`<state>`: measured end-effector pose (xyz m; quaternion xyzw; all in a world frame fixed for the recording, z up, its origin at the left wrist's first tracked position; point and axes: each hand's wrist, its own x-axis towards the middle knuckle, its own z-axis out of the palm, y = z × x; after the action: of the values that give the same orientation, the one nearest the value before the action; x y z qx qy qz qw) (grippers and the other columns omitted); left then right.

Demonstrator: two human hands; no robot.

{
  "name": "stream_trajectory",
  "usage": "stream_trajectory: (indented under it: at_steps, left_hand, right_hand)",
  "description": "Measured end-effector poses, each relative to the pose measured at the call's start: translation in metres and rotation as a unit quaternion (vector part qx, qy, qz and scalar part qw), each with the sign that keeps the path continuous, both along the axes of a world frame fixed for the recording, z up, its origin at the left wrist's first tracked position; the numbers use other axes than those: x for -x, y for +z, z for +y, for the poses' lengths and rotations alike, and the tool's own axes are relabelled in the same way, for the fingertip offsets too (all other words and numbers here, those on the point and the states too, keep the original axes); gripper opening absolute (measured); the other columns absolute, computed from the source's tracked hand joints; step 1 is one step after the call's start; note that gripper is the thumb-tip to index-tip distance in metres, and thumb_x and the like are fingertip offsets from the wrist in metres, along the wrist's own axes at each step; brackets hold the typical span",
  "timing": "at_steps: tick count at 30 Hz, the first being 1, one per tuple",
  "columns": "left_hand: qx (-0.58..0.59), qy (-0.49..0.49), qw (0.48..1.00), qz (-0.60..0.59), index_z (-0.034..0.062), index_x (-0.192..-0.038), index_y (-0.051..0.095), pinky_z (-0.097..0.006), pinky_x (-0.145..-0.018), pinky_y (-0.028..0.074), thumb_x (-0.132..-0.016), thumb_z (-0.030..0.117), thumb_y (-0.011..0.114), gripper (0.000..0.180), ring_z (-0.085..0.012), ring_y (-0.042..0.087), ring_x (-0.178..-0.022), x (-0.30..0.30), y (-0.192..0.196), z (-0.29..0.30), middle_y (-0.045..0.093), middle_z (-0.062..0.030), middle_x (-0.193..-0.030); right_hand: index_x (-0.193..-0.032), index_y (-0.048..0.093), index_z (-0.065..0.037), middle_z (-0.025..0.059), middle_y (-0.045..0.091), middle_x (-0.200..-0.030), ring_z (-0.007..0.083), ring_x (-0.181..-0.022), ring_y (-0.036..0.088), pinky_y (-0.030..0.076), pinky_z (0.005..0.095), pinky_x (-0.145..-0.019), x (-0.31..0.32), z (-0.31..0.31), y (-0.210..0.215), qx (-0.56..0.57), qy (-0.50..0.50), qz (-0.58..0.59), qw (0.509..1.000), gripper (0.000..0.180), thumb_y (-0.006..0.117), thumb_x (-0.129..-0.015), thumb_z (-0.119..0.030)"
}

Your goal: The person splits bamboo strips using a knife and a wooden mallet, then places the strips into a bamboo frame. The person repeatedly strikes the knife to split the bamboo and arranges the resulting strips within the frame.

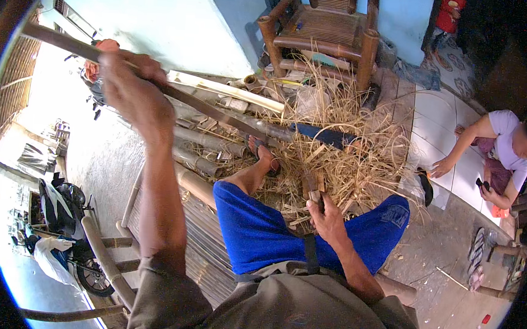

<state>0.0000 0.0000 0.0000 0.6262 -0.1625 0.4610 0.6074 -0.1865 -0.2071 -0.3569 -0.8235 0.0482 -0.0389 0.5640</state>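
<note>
My left hand [138, 96], raised at the upper left, is closed around a long brown bamboo strip [212, 113]. The strip slants down from the far left edge toward the middle, and its lower end runs to the heap of shavings. Low between my knees, my right hand [329, 220] grips the wooden handle of a knife [316, 196]. Its blade points away from me over the shavings and is hard to make out against them. Pale curled bamboo shavings [367, 153] lie heaped in front of my legs, around my sandalled foot [264, 152].
I sit on a bamboo bench [210, 252]. Bamboo poles [207, 140] and a pale split length [226, 91] lie ahead. A bamboo chair [323, 29] stands beyond. At right another person [512, 149] sits on white tiles [440, 133]. A motorbike [70, 213] stands left.
</note>
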Motion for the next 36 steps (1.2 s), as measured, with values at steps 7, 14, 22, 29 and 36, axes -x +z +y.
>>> stream_trajectory:
  at_steps: [7, 14, 22, 29, 36]
  left_hand:
    - [0.105, -0.033, 0.994, -0.016, 0.0092, -0.081, 0.05, -0.024, -0.044, 0.034, -0.106, 0.043, 0.041, 0.043, -0.0083, 0.039, -0.05, 0.02, 0.013, 0.026, 0.041, 0.001, -0.061]
    - [0.13, -0.016, 0.991, 0.037, 0.0106, -0.077, 0.043, -0.023, -0.041, 0.026, -0.104, 0.054, 0.039, 0.051, -0.0075, 0.031, -0.047, 0.05, -0.017, 0.006, 0.035, 0.0017, -0.059]
    - [0.092, 0.098, 0.991, 0.017, 0.0124, -0.074, 0.038, -0.024, -0.037, 0.019, -0.101, 0.062, 0.037, 0.057, -0.0081, 0.029, -0.043, 0.046, -0.032, 0.012, 0.032, 0.0011, -0.057]
    - [0.043, 0.167, 0.985, 0.001, 0.0137, -0.074, 0.038, -0.024, -0.037, 0.018, -0.1, 0.063, 0.038, 0.056, -0.0088, 0.028, -0.043, 0.041, -0.033, 0.015, 0.03, 0.0008, -0.057]
    - [0.117, 0.082, 0.989, 0.029, 0.0159, -0.068, 0.033, -0.026, -0.037, 0.014, -0.1, 0.062, 0.041, 0.057, -0.0087, 0.022, -0.042, 0.034, -0.028, 0.024, 0.027, 0.0025, -0.052]
  right_hand:
    - [-0.116, 0.057, 0.001, 0.0221, 0.065, -0.085, 0.0369, -0.077, 0.064, 0.051, 0.046, -0.07, -0.015, 0.03, 0.069, -0.034, 0.046, 0.031, 0.998, 0.049, 0.053, -0.099, -0.045]
    - [-0.112, 0.057, -0.001, 0.029, 0.065, -0.094, 0.0494, -0.091, 0.063, 0.051, 0.0529, -0.081, -0.047, 0.076, 0.167, -0.147, 0.129, -0.105, 0.975, 0.043, 0.054, -0.098, -0.042]
    - [-0.108, 0.058, 0.002, 0.037, 0.057, -0.103, 0.0564, -0.103, 0.053, 0.019, 0.0725, -0.103, -0.062, 0.115, 0.157, -0.136, 0.087, -0.098, 0.982, 0.04, 0.059, -0.095, -0.036]
    - [-0.114, 0.058, 0.0, 0.0281, 0.065, -0.082, 0.0461, -0.082, 0.067, 0.052, 0.0518, -0.069, -0.079, 0.101, 0.136, 0.013, 0.068, 0.083, 0.994, 0.05, 0.052, -0.099, -0.047]
    - [-0.109, 0.061, -0.002, 0.0292, 0.065, -0.079, 0.0478, -0.075, 0.066, 0.054, 0.0515, -0.069, -0.085, 0.103, 0.121, -0.005, 0.128, -0.058, 0.99, 0.046, 0.056, -0.097, -0.046]
